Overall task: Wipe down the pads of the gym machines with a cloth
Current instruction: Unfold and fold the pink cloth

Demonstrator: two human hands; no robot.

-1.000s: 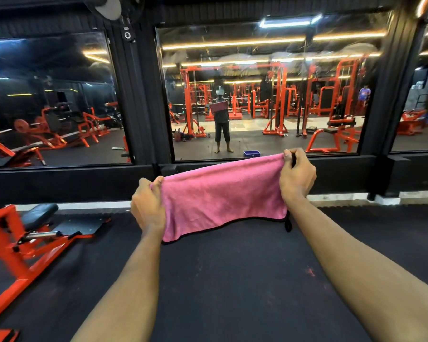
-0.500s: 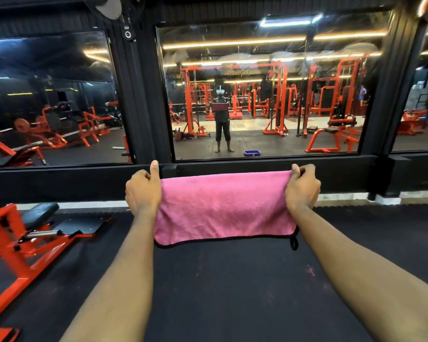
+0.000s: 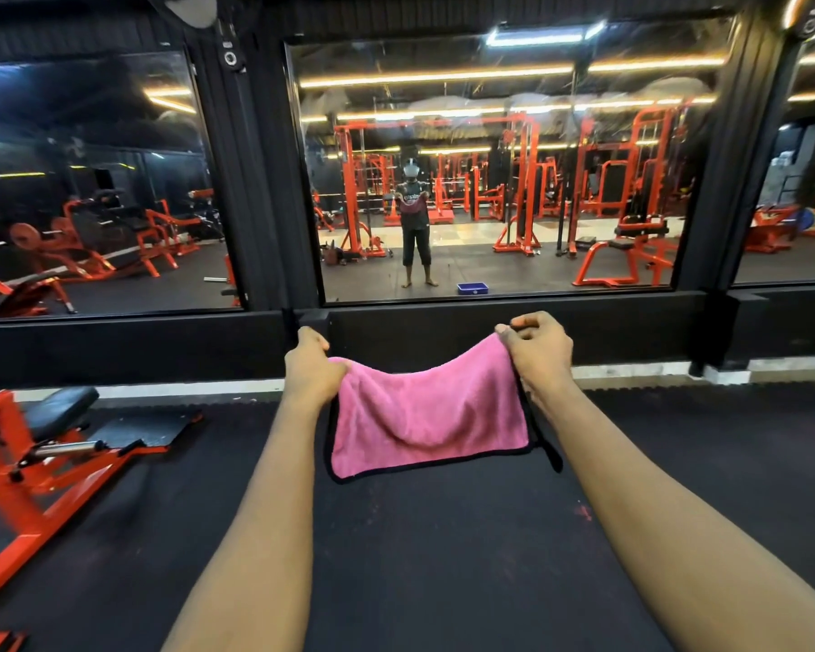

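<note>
Pink cloth (image 3: 424,421) hangs in the air between two bare hands held out in front of the person, above the black rubber floor (image 3: 443,557). The left hand (image 3: 312,369) pinches the upper left corner with its fingers curled over the fabric. The right hand (image 3: 539,352) pinches the upper right corner between thumb and curled fingers, and sits slightly higher than the left.

Half a second ago the cloth was pulled flat and taut, its top edge a straight line. Now the hands are closer together and the top edge sags in a soft curve between them (the left thumb, which pointed up before, is now folded down onto the corner).

The cloth is fluffy, plain pink and rectangular, with a thin black stitched border. It bulges gently in the middle, and a black loop strap (image 3: 549,451) dangles from its lower right corner.

To the left, on the floor, stands an orange gym machine (image 3: 15,468) with a black padded seat (image 3: 60,411), well apart from the cloth. Ahead, a wall mirror (image 3: 490,181) framed in black reflects rows of orange machines, ceiling strip lights, a small blue tray (image 3: 472,288) on the floor, and the person's reflection (image 3: 415,218) holding the cloth before the chest.
</note>
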